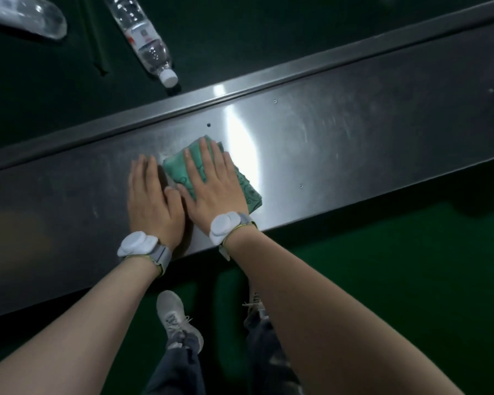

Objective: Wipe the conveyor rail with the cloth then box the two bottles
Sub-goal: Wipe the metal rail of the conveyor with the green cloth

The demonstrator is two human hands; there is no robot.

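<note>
Both hands lay flat on the steel conveyor rail (340,143).

The right hand (214,186) pressed the folded green cloth (248,192) with fingers extended, gripping nothing. The left hand (151,201) rested open just beside it. Two water bottles (143,35) lay on the dark belt (240,32) beyond.

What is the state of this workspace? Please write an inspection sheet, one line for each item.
Surface: steel conveyor rail, smeared, with glare.
Job's things: green cloth folded flat on the rail; two bottles, labelled bottle and clear bottle, lying on the dark belt; no box seen.
Clutter: nothing seen.
Grips: right hand flat on the cloth; left hand flat on the rail beside it.
Cables: nothing seen.
Surroundings: green floor, grey shoe.
</note>
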